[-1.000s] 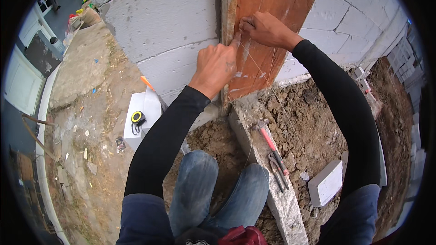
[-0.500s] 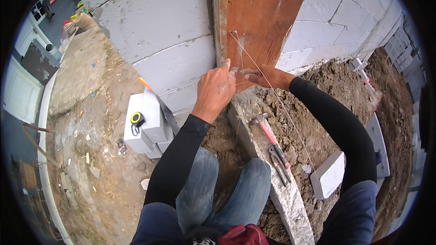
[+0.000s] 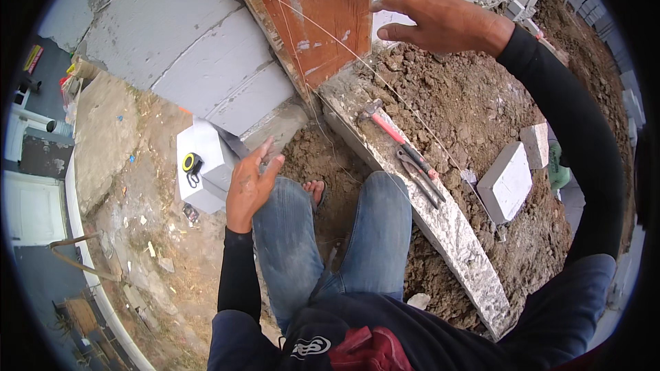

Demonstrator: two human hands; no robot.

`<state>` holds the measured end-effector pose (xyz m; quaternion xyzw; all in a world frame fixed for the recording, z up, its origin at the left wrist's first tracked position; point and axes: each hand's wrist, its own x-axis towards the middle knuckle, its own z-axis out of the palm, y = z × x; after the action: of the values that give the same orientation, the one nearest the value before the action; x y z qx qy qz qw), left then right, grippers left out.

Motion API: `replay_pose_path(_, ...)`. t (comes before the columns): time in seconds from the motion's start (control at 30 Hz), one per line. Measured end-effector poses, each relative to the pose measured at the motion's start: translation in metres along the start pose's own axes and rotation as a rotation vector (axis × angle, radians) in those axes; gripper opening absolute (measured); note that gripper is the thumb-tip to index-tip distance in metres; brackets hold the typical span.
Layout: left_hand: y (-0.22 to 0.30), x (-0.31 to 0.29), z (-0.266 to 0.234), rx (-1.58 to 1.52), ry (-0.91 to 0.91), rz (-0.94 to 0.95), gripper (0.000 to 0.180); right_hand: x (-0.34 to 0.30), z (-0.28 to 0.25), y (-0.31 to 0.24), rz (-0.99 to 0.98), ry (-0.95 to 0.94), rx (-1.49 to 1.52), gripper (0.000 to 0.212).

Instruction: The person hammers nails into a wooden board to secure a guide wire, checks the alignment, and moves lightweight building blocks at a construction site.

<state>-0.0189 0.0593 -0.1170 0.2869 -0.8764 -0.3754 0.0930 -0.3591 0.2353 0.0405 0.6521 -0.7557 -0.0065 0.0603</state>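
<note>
Fingers apart and holding nothing, my left hand point(image 3: 252, 189) hangs over my left knee, to the right of the white block stack point(image 3: 206, 189). My right hand point(image 3: 447, 20) is raised beside the right edge of the brown wooden board point(image 3: 316, 20), its fingers spread and empty. A thin string point(image 3: 399, 96) runs from a nail on the board down to the right over the soil. On the concrete beam point(image 3: 457, 254) lie a hammer point(image 3: 390, 128) with a red and black handle and a pair of pincers point(image 3: 415, 176).
A yellow and black tape measure point(image 3: 192, 163) rests on the block stack, with a grey blade leaning behind. White block walls point(image 3: 199, 48) flank the board. Loose soil point(image 3: 467, 89) covers the right side, with white blocks point(image 3: 505, 182) on it. A wooden handle point(image 3: 75, 240) stands far left.
Both hands have left the board: the left came back down toward my knee, the right lifted away to the right. The view has turned and shifted; the tools still lie on the beam.
</note>
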Motion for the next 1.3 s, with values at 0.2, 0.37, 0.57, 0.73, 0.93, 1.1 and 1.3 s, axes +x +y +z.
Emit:
replay_pose_path(0.2,0.003,-0.130,-0.006,0.158,0.101,0.044,0.074,-0.008,-0.076,-0.044,-0.019,-0.060,0.080,0.055)
replay_pose_path(0.37,-0.010,-0.135,0.014,0.438,-0.035,0.121,0.080,-0.016,-0.078,-0.053,-0.032,-0.002,0.088,0.054)
replay_pose_path(0.57,-0.039,-0.116,0.051,0.507,-0.196,0.199,0.075,-0.027,-0.066,-0.048,0.003,-0.074,0.122,0.048)
replay_pose_path(0.73,-0.056,-0.079,0.014,0.425,-0.270,0.288,0.069,-0.013,-0.043,-0.037,0.156,-0.063,0.254,0.049)
replay_pose_path(0.93,-0.058,-0.044,-0.008,0.361,-0.518,0.271,0.061,-0.054,-0.073,-0.049,0.411,0.113,0.177,0.043)
replay_pose_path(1.1,-0.071,-0.053,-0.043,0.383,-0.708,0.282,0.060,-0.077,-0.168,-0.175,0.632,0.176,1.129,0.041)
replay_pose_path(1.3,-0.040,-0.041,-0.059,0.526,-1.127,0.276,0.057,-0.146,-0.096,-0.434,1.461,-0.285,1.199,0.048)
